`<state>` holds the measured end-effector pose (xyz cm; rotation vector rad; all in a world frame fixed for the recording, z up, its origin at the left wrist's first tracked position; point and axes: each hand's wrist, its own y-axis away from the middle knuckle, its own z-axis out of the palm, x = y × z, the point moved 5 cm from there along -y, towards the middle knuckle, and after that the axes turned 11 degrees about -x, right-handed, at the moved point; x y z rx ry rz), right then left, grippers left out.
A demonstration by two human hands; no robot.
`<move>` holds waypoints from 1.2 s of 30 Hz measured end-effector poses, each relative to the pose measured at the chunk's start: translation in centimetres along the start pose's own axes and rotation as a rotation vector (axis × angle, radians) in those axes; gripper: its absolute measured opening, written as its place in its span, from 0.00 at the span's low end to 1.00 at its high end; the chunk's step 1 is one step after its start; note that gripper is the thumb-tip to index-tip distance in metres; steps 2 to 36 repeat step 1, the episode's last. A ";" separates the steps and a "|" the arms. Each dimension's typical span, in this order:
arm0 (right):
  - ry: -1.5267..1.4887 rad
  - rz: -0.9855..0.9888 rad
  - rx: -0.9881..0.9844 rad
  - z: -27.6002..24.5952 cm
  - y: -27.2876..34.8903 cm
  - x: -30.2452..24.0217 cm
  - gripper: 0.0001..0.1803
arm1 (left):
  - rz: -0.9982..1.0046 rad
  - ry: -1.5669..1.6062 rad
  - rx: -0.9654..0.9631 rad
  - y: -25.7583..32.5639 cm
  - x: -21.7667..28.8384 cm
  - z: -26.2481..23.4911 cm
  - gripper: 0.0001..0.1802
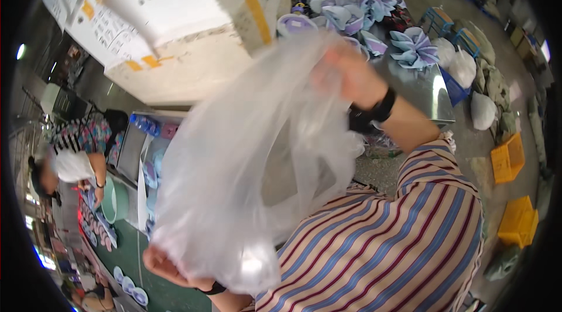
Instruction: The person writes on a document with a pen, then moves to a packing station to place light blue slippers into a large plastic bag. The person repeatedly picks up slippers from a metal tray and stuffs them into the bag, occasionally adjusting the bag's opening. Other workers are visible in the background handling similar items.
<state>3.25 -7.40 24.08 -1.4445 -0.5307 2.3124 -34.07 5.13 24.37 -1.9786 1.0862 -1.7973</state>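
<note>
Clear plastic bag (pixel 246 159), thin, crinkled and glossy, stretched slantwise between both hands, filling the middle of the view in front of a striped shirt sleeve (pixel 386 241). Film milky-translucent, gathered in soft folds, ballooned in the middle, brighter sheen near the lower end. Upper end bunched in the right hand (pixel 345 74), raised and blurred, grip pressed around the gathered film, a black band at the wrist. Lower end in the left hand (pixel 170 268), low at the frame edge, fingers curled under the film, grip pinching the bag's bottom edge; exact finger placement hard to tell behind the plastic.

Above and behind, a big cardboard box (pixel 175 25), matte, pale, flat-sided, with yellow tape patches. Beyond the right hand, a shiny metal tabletop (pixel 430 92) heaped with pale purple and blue moulded pieces (pixel 374 13), curved and petal-like, some under loose plastic wrap. Further right on the concrete floor, stuffed white sacks (pixel 483 110) and yellow slotted plastic crates (pixel 508 157). At left, another person (pixel 73 154) in a patterned top beside a round green tub (pixel 117 200) and rows of small round pale pieces on a dark green surface.
</note>
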 end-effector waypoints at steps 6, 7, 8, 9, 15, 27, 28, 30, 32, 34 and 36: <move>0.002 -0.014 0.006 -0.8 0.4 -1.0 0.15 | -0.016 0.033 -0.111 -0.5 -0.6 0.8 0.32; 0.002 -0.014 0.006 -0.8 0.4 -1.0 0.15 | -0.016 0.033 -0.111 -0.5 -0.6 0.8 0.32; 0.002 -0.014 0.006 -0.8 0.4 -1.0 0.15 | -0.016 0.033 -0.111 -0.5 -0.6 0.8 0.32; 0.002 -0.014 0.006 -0.8 0.4 -1.0 0.15 | -0.016 0.033 -0.111 -0.5 -0.6 0.8 0.32; 0.002 -0.014 0.006 -0.8 0.4 -1.0 0.15 | -0.016 0.033 -0.111 -0.5 -0.6 0.8 0.32; 0.002 -0.014 0.006 -0.8 0.4 -1.0 0.15 | -0.016 0.033 -0.111 -0.5 -0.6 0.8 0.32; 0.002 -0.014 0.006 -0.8 0.4 -1.0 0.15 | -0.016 0.033 -0.111 -0.5 -0.6 0.8 0.32; 0.002 -0.014 0.006 -0.8 0.4 -1.0 0.15 | -0.016 0.033 -0.111 -0.5 -0.6 0.8 0.32; 0.002 -0.014 0.006 -0.8 0.4 -1.0 0.15 | -0.016 0.033 -0.111 -0.5 -0.6 0.8 0.32; 0.002 -0.014 0.006 -0.8 0.4 -1.0 0.15 | -0.016 0.033 -0.111 -0.5 -0.6 0.8 0.32; 0.002 -0.014 0.006 -0.8 0.4 -1.0 0.15 | -0.016 0.033 -0.111 -0.5 -0.6 0.8 0.32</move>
